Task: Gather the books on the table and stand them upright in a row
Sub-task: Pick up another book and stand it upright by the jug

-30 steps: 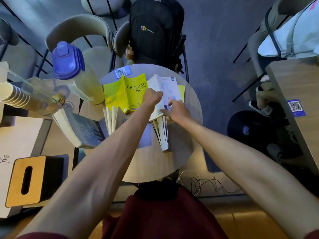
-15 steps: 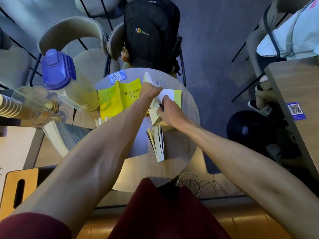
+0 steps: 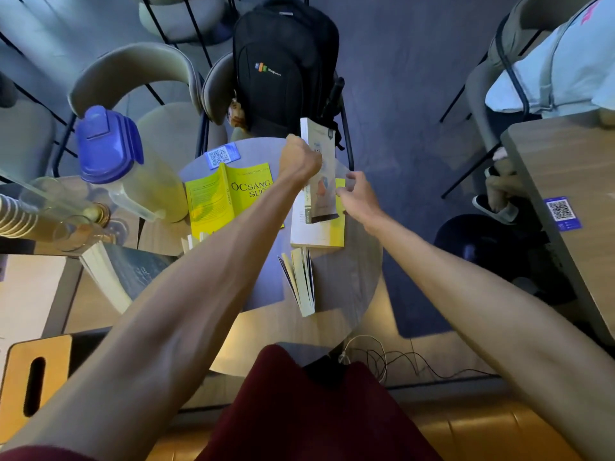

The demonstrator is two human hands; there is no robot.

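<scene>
My left hand grips a pale-covered book and holds it on edge above the far side of the round table. My right hand hovers just right of that book with fingers spread, holding nothing. Under the raised book lies a white and yellow book flat on the table. A yellow book stands open and upright to the left. A thin pale book stands fanned open nearer me. A dark-covered book leans at the table's left edge.
A clear jug with a blue lid and stacked cups stand on the left. A black backpack sits on the chair behind the table. A second table is at right. Cables lie on the floor.
My left hand has lifted the pale book off the flat one and turned it up on edge, moving it away from me. My right hand has let go and opened.
</scene>
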